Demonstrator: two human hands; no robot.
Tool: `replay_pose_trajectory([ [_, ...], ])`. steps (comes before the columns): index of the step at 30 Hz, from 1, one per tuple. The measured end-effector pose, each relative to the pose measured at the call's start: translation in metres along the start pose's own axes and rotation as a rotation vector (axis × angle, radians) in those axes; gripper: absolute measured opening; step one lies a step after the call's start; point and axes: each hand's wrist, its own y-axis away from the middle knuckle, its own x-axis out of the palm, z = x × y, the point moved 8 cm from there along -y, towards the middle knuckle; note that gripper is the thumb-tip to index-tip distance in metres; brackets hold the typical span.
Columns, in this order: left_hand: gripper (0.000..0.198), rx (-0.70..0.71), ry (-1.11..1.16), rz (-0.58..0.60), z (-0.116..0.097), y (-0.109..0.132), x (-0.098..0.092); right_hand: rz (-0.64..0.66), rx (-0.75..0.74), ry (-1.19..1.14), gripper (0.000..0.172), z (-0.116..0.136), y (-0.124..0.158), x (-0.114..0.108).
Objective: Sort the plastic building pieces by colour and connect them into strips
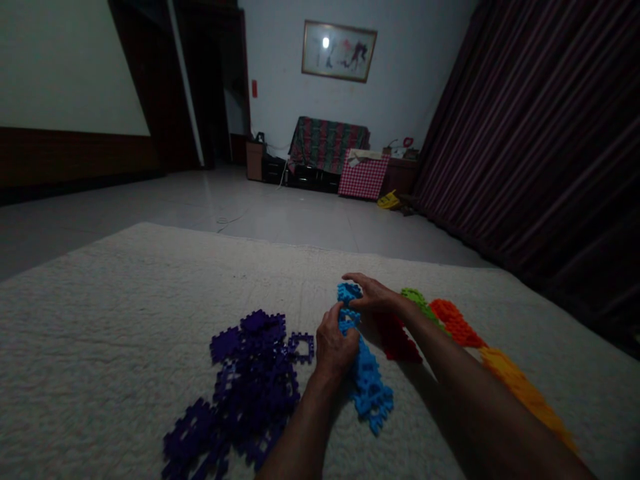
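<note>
A row of light-blue notched plastic building pieces [369, 379] lies on the pale quilted mat [125, 320], stretching away from me. My left hand [336, 343] is closed around the middle of the row, thumb on the near side. At the far end, my right hand [374, 295] has its thumb and fingers around a blue piece [349, 291]. Left of my hands is a loose heap of dark purple notched pieces [260, 380], several overlapping. One square purple frame piece [302, 347] sits at the heap's right edge, near my left hand.
Beyond my right forearm lie groups of red pieces [399, 339], green pieces [419, 301], orange-red pieces [454, 323] and yellow-orange pieces [525, 393]. My arm partly hides the red and green ones. Past the mat are a tiled floor [310, 217], a low cabinet [313, 179] and a dark curtain [540, 133].
</note>
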Motion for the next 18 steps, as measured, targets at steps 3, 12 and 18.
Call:
replay_pose_trajectory([
  [3, 0.057, -0.006, -0.001, 0.005, 0.001, -0.001, 0.000, 0.029, -0.004, 0.043, 0.075, 0.000, -0.004, 0.005],
  [12, 0.059, -0.117, 0.041, 0.018, 0.006, -0.002, -0.004, 0.060, -0.027, 0.101, 0.073, -0.001, -0.011, 0.016],
  [18, 0.061, -0.127, 0.057, 0.032, 0.005, -0.002, -0.004, -0.070, -0.126, 0.047, 0.059, 0.020, 0.016, -0.014],
])
